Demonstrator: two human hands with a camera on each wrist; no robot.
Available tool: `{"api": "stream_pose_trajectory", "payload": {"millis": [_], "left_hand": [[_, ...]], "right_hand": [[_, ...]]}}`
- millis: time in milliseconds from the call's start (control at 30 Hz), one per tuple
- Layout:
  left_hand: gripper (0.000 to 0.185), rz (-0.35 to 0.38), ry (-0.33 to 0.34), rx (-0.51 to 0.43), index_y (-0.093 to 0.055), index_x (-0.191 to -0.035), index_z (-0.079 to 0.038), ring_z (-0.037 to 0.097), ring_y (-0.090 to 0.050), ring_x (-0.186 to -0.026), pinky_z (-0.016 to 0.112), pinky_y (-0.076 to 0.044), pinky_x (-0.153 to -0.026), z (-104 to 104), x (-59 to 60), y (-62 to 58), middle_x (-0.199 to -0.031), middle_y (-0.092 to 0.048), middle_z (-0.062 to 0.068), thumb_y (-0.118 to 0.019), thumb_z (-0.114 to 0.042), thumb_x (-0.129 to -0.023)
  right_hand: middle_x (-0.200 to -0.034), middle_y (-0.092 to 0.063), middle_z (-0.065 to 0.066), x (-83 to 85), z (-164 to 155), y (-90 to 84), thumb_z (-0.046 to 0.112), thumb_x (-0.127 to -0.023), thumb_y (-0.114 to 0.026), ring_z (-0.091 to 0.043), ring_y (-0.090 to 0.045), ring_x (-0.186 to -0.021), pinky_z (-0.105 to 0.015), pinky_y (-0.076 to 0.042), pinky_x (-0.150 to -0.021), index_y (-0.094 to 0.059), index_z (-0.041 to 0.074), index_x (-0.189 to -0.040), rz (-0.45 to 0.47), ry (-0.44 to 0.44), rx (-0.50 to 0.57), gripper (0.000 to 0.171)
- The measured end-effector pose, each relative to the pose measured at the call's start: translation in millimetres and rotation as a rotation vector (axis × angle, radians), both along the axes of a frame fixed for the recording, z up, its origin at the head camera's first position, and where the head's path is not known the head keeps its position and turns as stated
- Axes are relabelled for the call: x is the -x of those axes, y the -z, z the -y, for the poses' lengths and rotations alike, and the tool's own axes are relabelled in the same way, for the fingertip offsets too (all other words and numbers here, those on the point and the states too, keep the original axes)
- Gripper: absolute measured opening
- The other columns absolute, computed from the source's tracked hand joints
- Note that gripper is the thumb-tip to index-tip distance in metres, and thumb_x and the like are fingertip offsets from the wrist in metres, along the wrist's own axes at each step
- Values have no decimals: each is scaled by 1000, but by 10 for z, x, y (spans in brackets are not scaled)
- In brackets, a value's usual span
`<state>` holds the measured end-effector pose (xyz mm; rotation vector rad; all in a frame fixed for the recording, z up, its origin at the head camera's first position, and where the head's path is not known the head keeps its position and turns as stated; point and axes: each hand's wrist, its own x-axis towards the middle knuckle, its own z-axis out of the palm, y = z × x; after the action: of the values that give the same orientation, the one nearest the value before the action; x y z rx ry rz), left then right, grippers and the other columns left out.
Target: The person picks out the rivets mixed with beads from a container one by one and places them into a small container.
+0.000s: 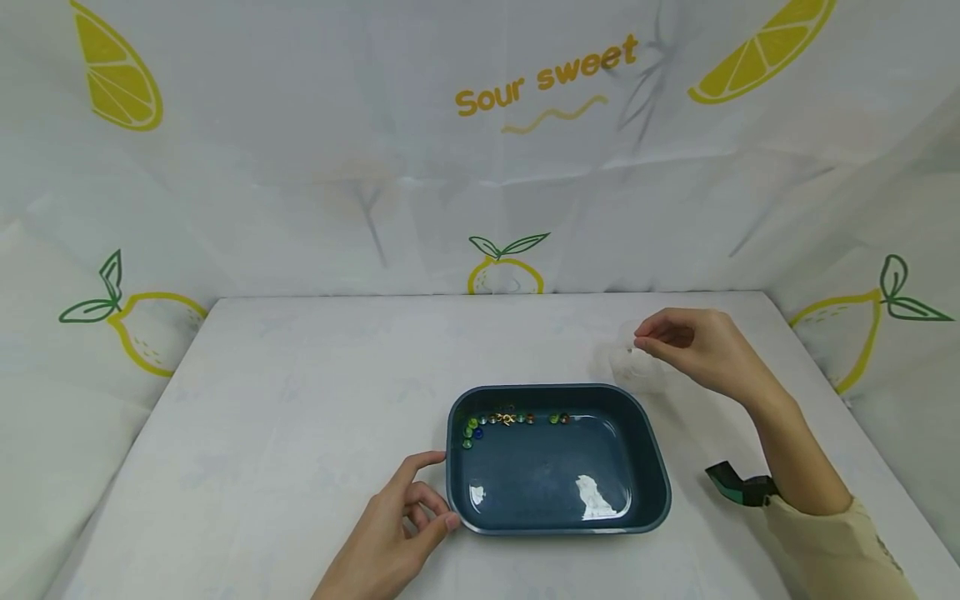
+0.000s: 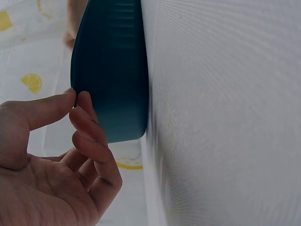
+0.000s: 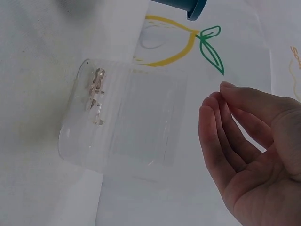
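Observation:
A dark blue-green tray (image 1: 547, 479) rests on the table, with several small coloured glass beads (image 1: 471, 429) along its left and back sides. Among them is a small gold-coloured piece (image 1: 507, 418). My left hand (image 1: 397, 529) is at the tray's left side, thumb and fingertips on its rim near the front corner. Behind the tray to the right stands a clear container (image 3: 117, 122) holding a few small shiny pieces (image 3: 96, 89). My right hand (image 1: 693, 346) hovers above this container, its fingers loosely bent and thumb close to the fingertips. Nothing shows between them.
The white table (image 1: 262, 442) ends at a lemon-printed cloth (image 1: 300, 150) that hangs behind and at both sides. A black and green strap end (image 1: 738, 485) sticks out from the right wrist, beside a pale sleeve (image 1: 832, 550).

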<state>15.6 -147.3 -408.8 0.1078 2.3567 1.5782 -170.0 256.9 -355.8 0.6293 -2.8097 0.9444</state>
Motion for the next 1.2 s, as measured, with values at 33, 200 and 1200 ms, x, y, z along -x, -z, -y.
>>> {"api": "stream_pose_trajectory", "payload": {"millis": [33,200,1200], "left_hand": [[68,-1,1,0,-47,-156,-12,3,-61,-68,21,-54,-68,0,0,-1,-93,-74,-4,-81,-25,-99],[69,3,1,3,-47,-156,-12,2,-61,-68,21,-55,-68,-1,2,-8,-93,-73,-4,-82,-26,-98],[70,21,-8,6,-47,-156,-11,3,-61,-71,21,-54,-67,-13,7,-11,-92,-73,-3,-83,-25,-97]], "right_hand": [[-95,-82,-8,-1,0,-5,7,-95,-83,6,-67,-79,-7,-53,-73,-81,7,-104,-4,0,1,9],[-95,-82,-7,-3,7,-32,9,-95,-84,5,-68,-79,-8,-53,-73,-81,8,-104,-5,1,7,10],[-92,-78,-1,11,434,-300,11,-95,-84,-7,-70,-79,-19,-61,-77,-80,18,-104,122,-279,64,12]]}}
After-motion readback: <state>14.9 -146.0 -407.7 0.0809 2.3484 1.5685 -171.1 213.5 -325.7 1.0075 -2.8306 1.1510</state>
